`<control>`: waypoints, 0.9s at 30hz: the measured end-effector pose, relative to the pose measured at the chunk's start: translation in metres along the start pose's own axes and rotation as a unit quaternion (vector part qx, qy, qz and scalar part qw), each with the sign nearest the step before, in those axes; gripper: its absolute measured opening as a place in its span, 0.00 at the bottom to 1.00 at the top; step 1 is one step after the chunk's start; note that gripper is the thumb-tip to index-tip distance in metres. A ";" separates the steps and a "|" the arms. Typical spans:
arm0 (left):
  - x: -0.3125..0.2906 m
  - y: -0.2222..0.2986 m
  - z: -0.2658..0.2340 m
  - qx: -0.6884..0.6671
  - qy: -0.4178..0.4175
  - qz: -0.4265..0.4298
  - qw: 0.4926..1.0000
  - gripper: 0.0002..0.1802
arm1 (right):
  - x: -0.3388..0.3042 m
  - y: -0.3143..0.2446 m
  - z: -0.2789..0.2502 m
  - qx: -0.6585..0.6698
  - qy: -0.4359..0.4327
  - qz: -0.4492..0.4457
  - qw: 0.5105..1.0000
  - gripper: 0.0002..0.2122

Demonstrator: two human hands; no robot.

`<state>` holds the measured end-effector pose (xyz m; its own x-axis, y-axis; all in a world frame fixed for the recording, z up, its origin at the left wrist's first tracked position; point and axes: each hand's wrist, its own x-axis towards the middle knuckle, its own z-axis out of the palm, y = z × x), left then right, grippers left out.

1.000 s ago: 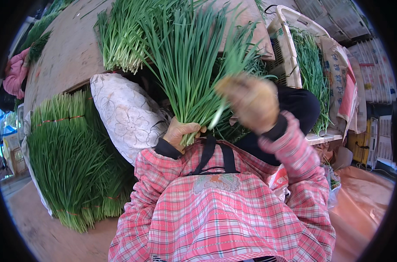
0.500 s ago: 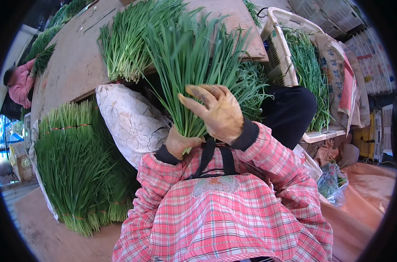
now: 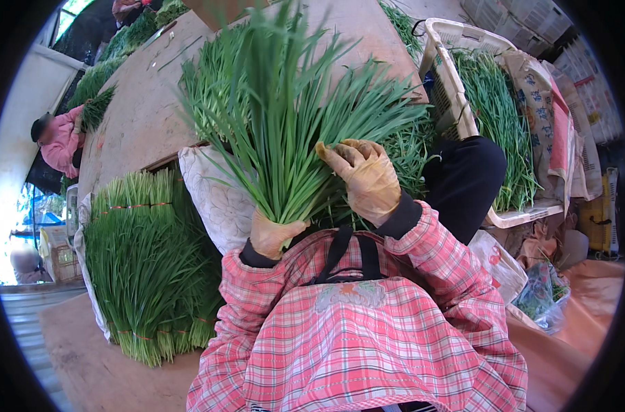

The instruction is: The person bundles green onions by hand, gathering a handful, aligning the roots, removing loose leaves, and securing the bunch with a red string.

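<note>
My left hand (image 3: 274, 235), in a thin pale glove, is closed around the base of a loose bunch of garlic chives (image 3: 278, 158). The long green leaves fan out away from me, blurred at their tips. Against the right side of this bunch, my right hand (image 3: 371, 178), also gloved and stained at the fingers, has its fingers curled in with the tips pinched at some leaves. More loose garlic chives (image 3: 412, 147) lie beyond it, between my knees. Behind the held bunch, a pile of chives (image 3: 213, 89) rests on the board.
Banded chive bundles (image 3: 154, 264) are stacked at the left. To the right stands a white plastic crate (image 3: 456, 89) filled with loose greens, a sack (image 3: 542, 117) over its side. A plastic bag (image 3: 542, 299) sits below it. Another person (image 3: 58, 141) handles greens far left.
The bunch in my left hand has fanned wider and shifted slightly left. My right hand, spread before, has moved right and curled its fingers at the leaves. The view has shifted somewhat.
</note>
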<state>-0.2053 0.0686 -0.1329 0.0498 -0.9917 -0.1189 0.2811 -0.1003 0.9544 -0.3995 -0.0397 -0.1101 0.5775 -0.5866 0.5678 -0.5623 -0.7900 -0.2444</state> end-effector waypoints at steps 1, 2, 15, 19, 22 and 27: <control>-0.002 0.005 -0.002 0.041 0.024 0.021 0.999 0.30 | -0.001 0.001 -0.005 0.002 -0.002 0.000 1.000 0.26; -0.002 0.012 -0.010 0.148 0.032 0.041 0.988 0.29 | -0.002 0.003 -0.010 0.004 -0.003 0.001 1.000 0.26; -0.060 0.058 -0.096 0.831 0.061 0.164 0.528 0.40 | -0.086 0.092 -0.048 0.359 0.139 0.312 0.868 0.12; -0.065 0.057 -0.095 0.864 0.059 0.181 0.467 0.40 | -0.042 0.055 -0.064 0.366 0.114 0.236 0.893 0.10; -0.058 0.059 -0.095 0.865 0.042 0.196 0.460 0.39 | 0.009 -0.001 -0.049 0.253 0.062 0.028 0.965 0.13; -0.059 0.055 -0.100 0.874 0.053 0.216 0.433 0.39 | 0.046 -0.107 0.028 0.127 -0.167 -0.196 0.958 0.17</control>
<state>-0.0965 0.1293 -0.1005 -0.1939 -0.9486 0.2501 -0.9255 0.0923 -0.3672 -0.2961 0.0130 -0.0804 0.8957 -0.2276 0.3821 -0.1269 -0.9542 -0.2710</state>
